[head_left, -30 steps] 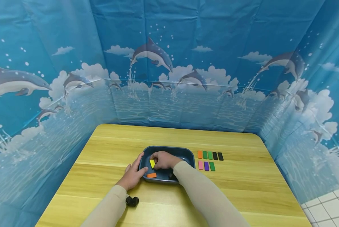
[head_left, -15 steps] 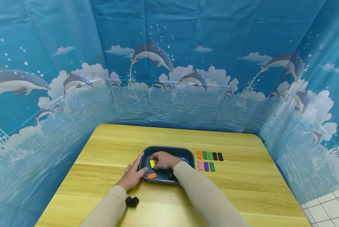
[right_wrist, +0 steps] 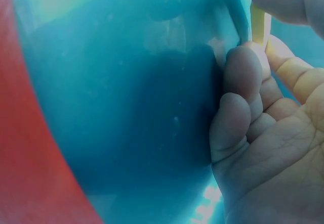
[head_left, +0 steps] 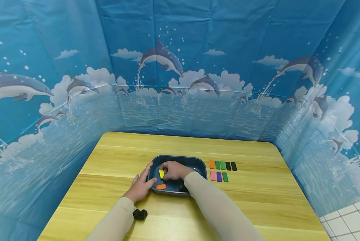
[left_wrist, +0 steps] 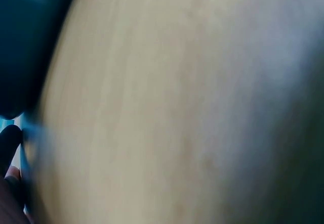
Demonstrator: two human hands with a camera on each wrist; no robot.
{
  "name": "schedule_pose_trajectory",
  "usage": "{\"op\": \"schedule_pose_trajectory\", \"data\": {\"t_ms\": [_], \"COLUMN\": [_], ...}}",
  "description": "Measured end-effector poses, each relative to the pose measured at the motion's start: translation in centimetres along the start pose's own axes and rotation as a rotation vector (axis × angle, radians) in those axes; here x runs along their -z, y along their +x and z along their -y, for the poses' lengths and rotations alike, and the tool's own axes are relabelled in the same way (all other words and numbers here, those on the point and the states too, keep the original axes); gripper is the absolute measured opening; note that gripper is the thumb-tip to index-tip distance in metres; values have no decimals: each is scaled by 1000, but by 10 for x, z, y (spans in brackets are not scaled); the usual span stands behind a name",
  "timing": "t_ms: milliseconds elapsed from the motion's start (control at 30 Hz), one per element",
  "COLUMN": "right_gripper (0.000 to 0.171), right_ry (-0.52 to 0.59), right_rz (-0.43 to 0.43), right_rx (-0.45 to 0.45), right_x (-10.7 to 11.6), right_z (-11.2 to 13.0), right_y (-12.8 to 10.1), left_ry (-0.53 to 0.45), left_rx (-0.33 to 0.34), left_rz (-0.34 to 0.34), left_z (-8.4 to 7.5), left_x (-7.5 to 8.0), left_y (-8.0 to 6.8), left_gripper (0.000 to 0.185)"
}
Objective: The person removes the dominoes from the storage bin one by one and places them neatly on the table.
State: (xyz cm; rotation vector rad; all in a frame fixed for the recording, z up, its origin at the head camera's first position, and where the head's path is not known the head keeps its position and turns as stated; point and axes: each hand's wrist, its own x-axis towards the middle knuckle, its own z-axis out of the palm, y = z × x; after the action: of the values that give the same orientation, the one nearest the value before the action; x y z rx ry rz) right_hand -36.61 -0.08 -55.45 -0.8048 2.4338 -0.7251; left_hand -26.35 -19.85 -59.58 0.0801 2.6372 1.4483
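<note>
A dark blue tray (head_left: 199,161) with rounded corners sits on the wooden table. My left hand (head_left: 140,187) touches the tray's left side, fingers nearly straight along the rim and thumb at the near left corner. Inside the tray, my right hand (head_left: 175,170) pinches a small yellow block (head_left: 161,174) between thumb and fingers. The right wrist view shows the same yellow block (right_wrist: 260,24) edge-on under the thumb, the other fingers curled. Nearer the front of the tray lies an orange block (head_left: 160,186). My right hand and sleeve hide part of the tray's inside.
Right of the tray, several flat blocks lie in two rows: the back row runs from an orange block (head_left: 212,164) to a black block (head_left: 234,166), the front from a pink block (head_left: 213,175) to a green block (head_left: 225,177). A dolphin-print curtain (head_left: 180,110) surrounds the table (head_left: 258,201).
</note>
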Motion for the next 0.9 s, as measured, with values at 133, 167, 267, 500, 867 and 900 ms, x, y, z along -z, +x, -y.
{"op": "schedule_pose_trajectory", "data": {"t_ms": [133, 167, 267, 500, 867, 900], "right_gripper": [40, 41, 41, 37, 41, 41], "right_ry": [9, 12, 22, 45, 41, 43], "right_rz": [2, 3, 5, -2, -6, -7], "right_rx": [5, 5, 5, -1, -15, -16], "right_x": [1, 1, 1, 1, 2, 2], "right_z": [0, 1, 1, 2, 1, 1], "right_y": [-1, -2, -3, -4, -4, -4], "left_ry": [-8, -10, -12, -13, -11, -13], "left_rx": [-3, -3, -1, -12, -5, -8], "left_rz": [-4, -5, -9, -15, -12, -14], "left_z": [1, 1, 1, -1, -1, -1], "left_x": [0, 0, 0, -1, -1, -1], "left_y": [0, 0, 0, -1, -1, -1], "left_gripper": [73, 73, 73, 72, 72, 72]}}
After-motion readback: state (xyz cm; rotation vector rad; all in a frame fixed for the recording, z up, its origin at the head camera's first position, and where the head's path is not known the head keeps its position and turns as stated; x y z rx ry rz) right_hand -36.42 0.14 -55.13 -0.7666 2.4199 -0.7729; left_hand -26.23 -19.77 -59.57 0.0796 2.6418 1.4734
